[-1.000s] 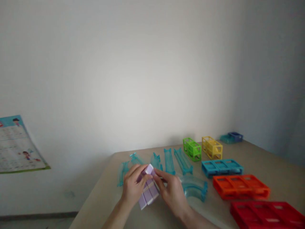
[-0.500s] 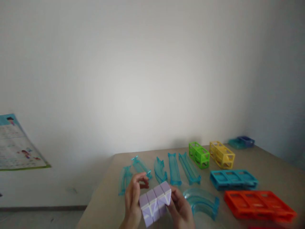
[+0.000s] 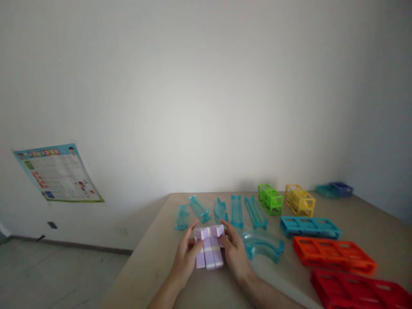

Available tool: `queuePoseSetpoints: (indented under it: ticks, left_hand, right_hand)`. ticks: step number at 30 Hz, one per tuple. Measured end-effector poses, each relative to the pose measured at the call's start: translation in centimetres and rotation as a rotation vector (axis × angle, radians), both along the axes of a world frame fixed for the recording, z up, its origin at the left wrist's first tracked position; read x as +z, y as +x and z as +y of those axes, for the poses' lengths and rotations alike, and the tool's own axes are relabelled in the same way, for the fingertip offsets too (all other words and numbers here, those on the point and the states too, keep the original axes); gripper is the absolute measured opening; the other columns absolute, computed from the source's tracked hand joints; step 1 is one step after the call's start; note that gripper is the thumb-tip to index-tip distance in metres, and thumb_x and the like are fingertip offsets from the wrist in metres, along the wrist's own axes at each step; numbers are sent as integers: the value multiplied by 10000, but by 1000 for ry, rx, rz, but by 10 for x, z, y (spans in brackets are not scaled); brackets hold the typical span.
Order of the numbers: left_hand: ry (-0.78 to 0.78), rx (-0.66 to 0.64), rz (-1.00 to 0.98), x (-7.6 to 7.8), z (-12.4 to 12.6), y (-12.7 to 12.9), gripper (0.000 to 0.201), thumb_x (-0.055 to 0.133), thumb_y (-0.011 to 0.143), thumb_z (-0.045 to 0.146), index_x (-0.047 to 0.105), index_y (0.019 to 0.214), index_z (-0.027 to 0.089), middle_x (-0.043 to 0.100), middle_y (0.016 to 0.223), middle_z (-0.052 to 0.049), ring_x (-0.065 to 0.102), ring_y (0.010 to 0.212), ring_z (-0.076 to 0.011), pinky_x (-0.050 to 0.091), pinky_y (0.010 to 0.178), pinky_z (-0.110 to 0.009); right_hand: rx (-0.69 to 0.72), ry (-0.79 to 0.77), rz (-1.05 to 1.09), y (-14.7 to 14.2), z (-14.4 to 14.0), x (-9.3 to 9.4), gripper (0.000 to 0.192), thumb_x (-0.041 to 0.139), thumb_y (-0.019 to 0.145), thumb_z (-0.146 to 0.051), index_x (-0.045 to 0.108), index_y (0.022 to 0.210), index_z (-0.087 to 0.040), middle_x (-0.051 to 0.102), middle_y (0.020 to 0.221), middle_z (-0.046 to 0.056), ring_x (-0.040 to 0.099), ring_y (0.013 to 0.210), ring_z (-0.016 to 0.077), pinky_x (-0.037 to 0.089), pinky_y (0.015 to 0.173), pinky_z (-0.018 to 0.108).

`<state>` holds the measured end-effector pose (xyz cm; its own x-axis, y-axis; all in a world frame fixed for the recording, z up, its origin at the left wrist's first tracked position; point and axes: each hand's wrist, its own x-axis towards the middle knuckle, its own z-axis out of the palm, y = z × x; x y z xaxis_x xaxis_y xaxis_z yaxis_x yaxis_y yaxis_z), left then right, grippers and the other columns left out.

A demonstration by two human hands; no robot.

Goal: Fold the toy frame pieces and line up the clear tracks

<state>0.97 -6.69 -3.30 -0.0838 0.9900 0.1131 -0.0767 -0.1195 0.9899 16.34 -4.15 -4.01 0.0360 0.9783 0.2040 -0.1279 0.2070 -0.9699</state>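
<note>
A lavender folding block puzzle [image 3: 210, 249] with white seams is held above the near part of the table. Its segments lie side by side, with a raised row along the far edge. My left hand [image 3: 186, 257] grips its left side, thumb on the front face and fingers behind. On the opposite side, my right hand [image 3: 234, 249] holds the puzzle with the thumb at its right edge. The fingers behind the puzzle are partly hidden. Just right of my right hand lies a clear blue curved track piece [image 3: 262, 244].
Clear blue track pieces [image 3: 237, 212] lie in a row beyond my hands. Green [image 3: 270, 199] and yellow [image 3: 300, 200] open frames stand farther back. Blue [image 3: 309, 227], orange [image 3: 334, 255] and red [image 3: 362, 289] frames lie at right. A poster [image 3: 59, 174] hangs on the wall.
The puzzle has turned from a slanted position to nearly straight, and its segments are arranged differently. My left fingers have closed onto its left side. The view has swung left.
</note>
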Motion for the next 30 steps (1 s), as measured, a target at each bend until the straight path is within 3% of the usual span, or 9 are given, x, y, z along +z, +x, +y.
queuePoseSetpoints:
  ticks: [3, 6, 9, 12, 17, 23, 27, 30]
  left_hand:
    - [31, 18, 24, 1, 5, 0, 462, 697, 717, 316, 614, 1140, 150, 688, 811, -21, 622, 724, -174, 467, 651, -247]
    - [0, 48, -88, -1, 11, -3, 386, 719, 659, 255, 666, 1023, 137, 705, 882, -42, 631, 797, -194, 466, 690, -258]
    - [-54, 42, -218, -3, 16, -7, 439, 721, 625, 228, 656, 1048, 133, 708, 866, -49, 636, 739, -189, 457, 634, -254]
    - [-30, 20, -319, -2, 16, -13, 444, 678, 689, 294, 636, 1106, 147, 705, 879, -54, 638, 749, -182, 462, 656, -263]
    - [-12, -132, -571, 1, 11, -20, 446, 606, 788, 342, 577, 1212, 209, 673, 1087, -92, 649, 939, -235, 472, 832, -376]
    - [34, -42, -373, -6, 14, -10, 475, 730, 725, 333, 607, 1158, 180, 656, 1153, -142, 616, 1054, -276, 462, 901, -405]
    - [113, -51, -90, -8, 15, -9, 462, 742, 718, 344, 637, 1140, 190, 651, 1182, -126, 583, 1116, -268, 426, 976, -371]
    - [103, -69, 28, -11, 18, -13, 468, 714, 728, 422, 656, 1127, 185, 685, 1115, -126, 622, 1039, -281, 465, 929, -383]
  right_hand:
    - [-37, 18, -210, 0, 2, 2, 349, 434, 811, -270, 600, 1093, -151, 685, 951, 76, 640, 844, 219, 504, 740, 321]
    - [-55, 59, -310, 0, 1, 5, 280, 454, 759, -206, 625, 975, -159, 688, 930, 79, 630, 850, 228, 483, 759, 325]
    - [-66, 126, -428, 1, -2, 10, 239, 521, 703, -176, 626, 918, -177, 682, 886, 65, 618, 837, 232, 457, 744, 309]
    - [-89, 159, -539, 5, -5, 16, 179, 571, 708, -212, 616, 880, -194, 674, 825, 54, 617, 789, 238, 428, 688, 299]
    - [-104, 148, -716, 4, -11, 15, 338, 543, 815, -340, 556, 1099, -156, 678, 722, 80, 627, 631, 247, 367, 560, 289]
    - [65, 203, -787, -9, -22, 8, 222, 507, 838, -244, 596, 1026, -167, 689, 742, 68, 630, 631, 191, 383, 554, 243]
    - [207, 192, -885, -12, -27, 10, 480, 548, 769, -170, 514, 1248, -182, 700, 927, 78, 653, 774, 193, 440, 631, 233]
    - [267, 195, -962, -10, -43, 5, 620, 588, 759, -168, 429, 1355, -228, 689, 1023, 92, 660, 870, 233, 478, 693, 261]
